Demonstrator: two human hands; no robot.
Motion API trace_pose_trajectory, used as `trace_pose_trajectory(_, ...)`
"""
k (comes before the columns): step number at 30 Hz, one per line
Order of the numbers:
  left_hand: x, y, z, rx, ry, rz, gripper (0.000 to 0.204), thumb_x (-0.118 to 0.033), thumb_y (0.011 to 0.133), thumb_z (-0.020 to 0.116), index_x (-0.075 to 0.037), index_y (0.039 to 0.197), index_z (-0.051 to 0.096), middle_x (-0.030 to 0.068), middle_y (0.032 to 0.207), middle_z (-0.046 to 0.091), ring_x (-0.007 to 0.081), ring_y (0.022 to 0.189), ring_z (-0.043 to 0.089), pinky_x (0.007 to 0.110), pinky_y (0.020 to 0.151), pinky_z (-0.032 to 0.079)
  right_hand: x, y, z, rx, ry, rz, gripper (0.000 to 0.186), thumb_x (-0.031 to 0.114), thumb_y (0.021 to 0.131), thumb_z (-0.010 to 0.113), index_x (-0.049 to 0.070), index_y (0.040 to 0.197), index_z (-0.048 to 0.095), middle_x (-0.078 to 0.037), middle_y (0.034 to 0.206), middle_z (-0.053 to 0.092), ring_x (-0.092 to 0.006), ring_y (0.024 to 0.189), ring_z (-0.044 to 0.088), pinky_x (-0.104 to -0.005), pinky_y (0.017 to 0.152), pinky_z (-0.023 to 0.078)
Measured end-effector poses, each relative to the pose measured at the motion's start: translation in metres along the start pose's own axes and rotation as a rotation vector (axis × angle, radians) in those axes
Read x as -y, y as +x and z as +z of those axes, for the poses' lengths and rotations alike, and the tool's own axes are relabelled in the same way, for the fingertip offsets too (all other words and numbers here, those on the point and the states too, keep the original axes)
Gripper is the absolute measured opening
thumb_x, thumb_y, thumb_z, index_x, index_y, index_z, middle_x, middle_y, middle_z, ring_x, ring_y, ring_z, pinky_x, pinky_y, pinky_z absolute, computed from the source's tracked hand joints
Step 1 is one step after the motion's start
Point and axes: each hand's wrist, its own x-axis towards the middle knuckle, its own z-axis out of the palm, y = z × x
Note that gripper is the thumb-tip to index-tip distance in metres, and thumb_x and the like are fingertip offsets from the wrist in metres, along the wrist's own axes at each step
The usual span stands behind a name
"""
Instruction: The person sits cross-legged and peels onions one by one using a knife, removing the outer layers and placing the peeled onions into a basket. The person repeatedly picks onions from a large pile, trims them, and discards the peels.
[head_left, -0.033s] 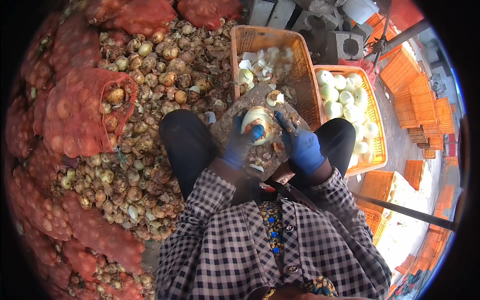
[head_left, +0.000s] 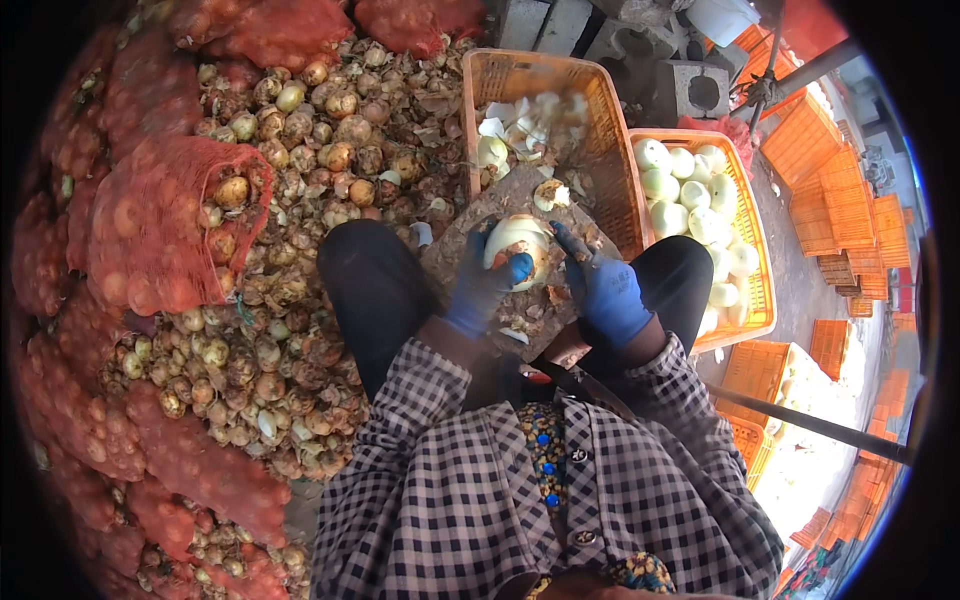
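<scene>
My left hand [head_left: 475, 290], in a blue glove with dirty fingertips, grips a large, partly peeled onion [head_left: 520, 233] from its left side. Brown skin still clings to the onion's lower part, while its upper part is pale and bare. At the onion's right edge, my right hand [head_left: 610, 292], also blue-gloved, has its fingers closed; what they hold, if anything, is hidden. Beneath both hands lies a dirty, scrap-strewn board [head_left: 450, 255] between my knees. A cut onion piece [head_left: 550, 195] rests at the board's far end.
Unpeeled onions [head_left: 330, 150] are heaped to the left, beside red mesh sacks [head_left: 150, 230]. An orange crate [head_left: 615, 135] with peel scraps stands ahead. Peeled onions fill another crate [head_left: 765, 270] at right. Concrete blocks [head_left: 690, 90] sit farther off. A dark pole [head_left: 810, 425] crosses the right side.
</scene>
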Motion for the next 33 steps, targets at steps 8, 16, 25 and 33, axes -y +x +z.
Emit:
trace_pose_trajectory(8,0.039,0.008,-0.027,0.105,0.047,-0.145,0.080,-0.026,0.074,0.082,-0.002,0.137,0.039,0.0130,0.124,0.054,0.0232,0.114,0.055,0.036,0.094,0.050,-0.055,0.006,0.055,0.223,1.202,0.203,0.030,0.025,0.093,0.057,0.002,0.111,0.060,-0.017,0.086,0.064,-0.0181,0.077,0.056,-0.0357,0.068,0.046)
trace_pose_trajectory(16,0.037,0.004,-0.048,0.273,0.686,0.426,0.066,-0.022,0.086,0.070,0.000,0.141,0.041,0.0146,0.128,0.054,0.0216,0.107,0.059,0.033,0.090,0.051,-0.061,-0.010,0.022,0.201,0.831,0.062,0.030,0.026,0.095,0.052,0.001,0.107,0.062,-0.022,0.079,0.063,-0.0358,0.074,0.064,-0.0435,0.066,0.048)
trace_pose_trajectory(25,-0.011,0.012,-0.026,0.315,0.353,-0.124,0.073,-0.027,0.080,0.074,-0.003,0.140,0.040,0.0098,0.117,0.058,0.0141,0.090,0.059,0.028,0.077,0.051,-0.042,-0.020,0.042,0.279,0.960,-0.074,0.028,0.024,0.098,0.050,0.001,0.110,0.062,-0.022,0.079,0.064,-0.0339,0.073,0.064,-0.0421,0.067,0.049)
trace_pose_trajectory(33,0.001,-0.010,-0.006,-0.084,1.427,0.125,0.074,-0.044,0.079,0.070,-0.005,0.136,0.044,0.0264,0.120,0.058,0.0396,0.105,0.062,0.046,0.090,0.050,0.004,-0.041,0.088,0.035,0.560,0.162,0.021,0.024,0.090,0.055,0.005,0.099,0.061,-0.022,0.079,0.063,-0.0408,0.076,0.063,-0.0496,0.067,0.049)
